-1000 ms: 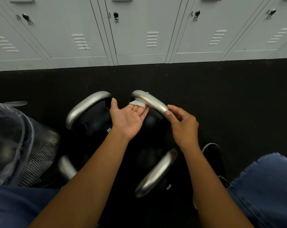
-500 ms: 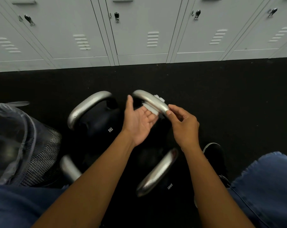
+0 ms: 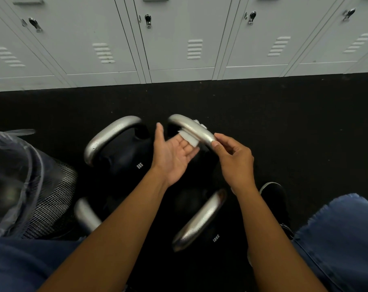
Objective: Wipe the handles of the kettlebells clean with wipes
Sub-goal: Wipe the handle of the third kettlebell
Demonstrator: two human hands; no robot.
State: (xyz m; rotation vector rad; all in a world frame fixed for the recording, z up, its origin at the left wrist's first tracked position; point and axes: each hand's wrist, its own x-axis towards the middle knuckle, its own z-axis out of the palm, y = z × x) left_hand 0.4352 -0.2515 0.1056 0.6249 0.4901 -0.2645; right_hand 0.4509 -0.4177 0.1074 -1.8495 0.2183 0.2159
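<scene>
**Wipe worked further along far-right handle**

Near: 12 kg kettlebell handle (image 3: 200, 220), untouched. Middle: left hand (image 3: 174, 152), palm up, fingers straight, now pressing wipe (image 3: 189, 139) beneath far-right handle (image 3: 191, 127), further along than a second ago; right hand (image 3: 233, 157) steadies that handle, fingers curled. Far: lockers (image 3: 178, 39).

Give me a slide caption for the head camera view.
Left hand presses a white wipe under a kettlebell handle while the right hand steadies it.

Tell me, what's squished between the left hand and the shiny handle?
A white wipe, pressed by the left hand's fingers against the handle, seen in the head view.
</scene>
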